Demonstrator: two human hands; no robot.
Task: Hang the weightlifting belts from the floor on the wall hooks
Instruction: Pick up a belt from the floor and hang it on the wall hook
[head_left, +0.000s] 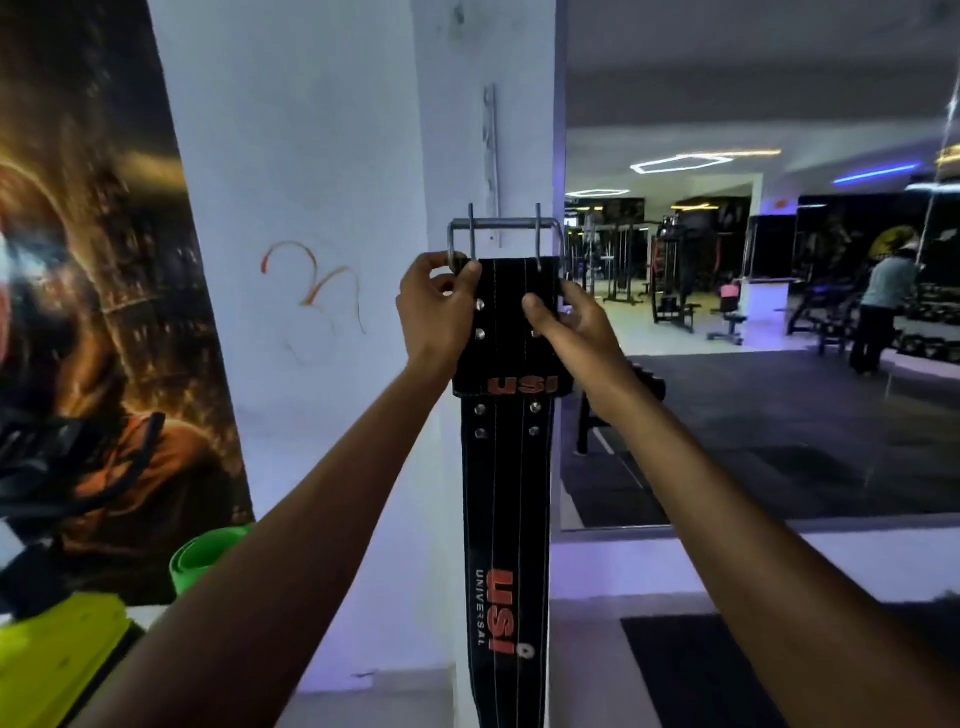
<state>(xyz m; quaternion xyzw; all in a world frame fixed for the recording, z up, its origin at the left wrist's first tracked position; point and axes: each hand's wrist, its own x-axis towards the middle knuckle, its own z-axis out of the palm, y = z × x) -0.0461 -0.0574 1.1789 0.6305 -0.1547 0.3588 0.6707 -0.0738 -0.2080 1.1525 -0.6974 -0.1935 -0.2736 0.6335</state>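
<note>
A black weightlifting belt (506, 493) with red USI lettering hangs straight down in front of the white pillar. Its steel two-prong buckle (505, 224) is raised against a thin vertical metal hook strip (491, 156) on the pillar face. My left hand (435, 306) pinches the belt's top left corner and the buckle's left side. My right hand (566, 312) grips the top right edge, thumb pressed on the leather. Whether the buckle rests on a hook, I cannot tell.
A dark poster (93, 291) covers the wall at left, with green mats (57, 660) and a green roll (200, 558) below it. A large mirror (753, 364) at right reflects gym machines and a person. The lower belt end runs out of view.
</note>
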